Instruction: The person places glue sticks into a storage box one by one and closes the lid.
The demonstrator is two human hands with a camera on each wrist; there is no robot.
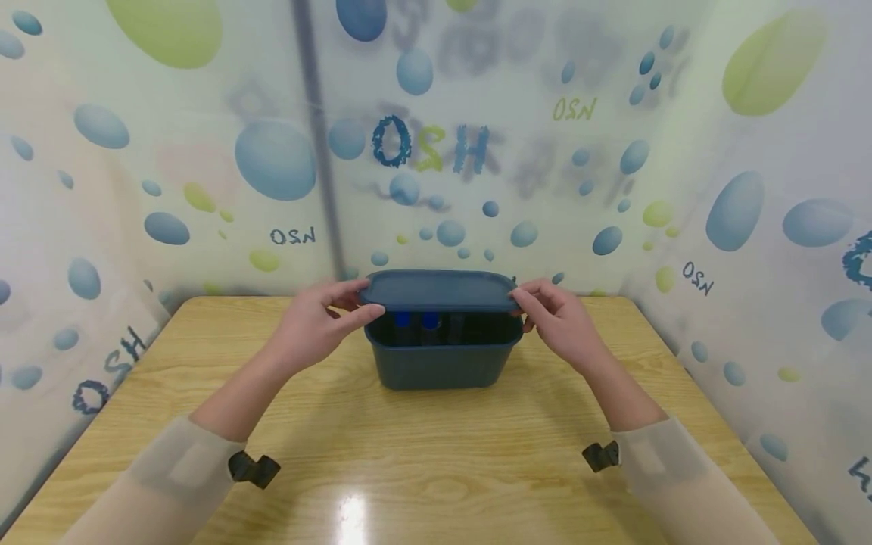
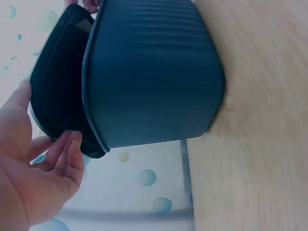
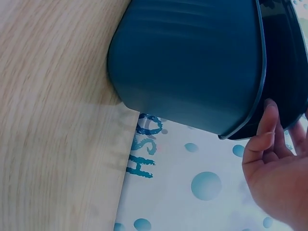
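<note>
A dark blue-green storage box (image 1: 446, 369) stands upright on the wooden table, with ribbed lines on its side in the left wrist view. Over it, tilted with its front edge raised, is a matching flat lid (image 1: 439, 291). My left hand (image 1: 316, 318) grips the lid's left end between thumb and fingers. The right hand (image 1: 559, 318) pinches the opposite end, its thumb on top. Through the gap under the lid, bright blue objects (image 1: 430, 320) show in the box's dark inside; most of them is hidden. In the left wrist view the lid's underside (image 2: 60, 77) faces the box opening.
The light wooden table (image 1: 422, 469) reaches to a pale curtain (image 1: 450, 204) printed with blue and green spots and lettering. More of this curtain hangs along both sides. A dark vertical pole shows behind the cloth. Small black devices (image 1: 254, 469) sit at both wrists.
</note>
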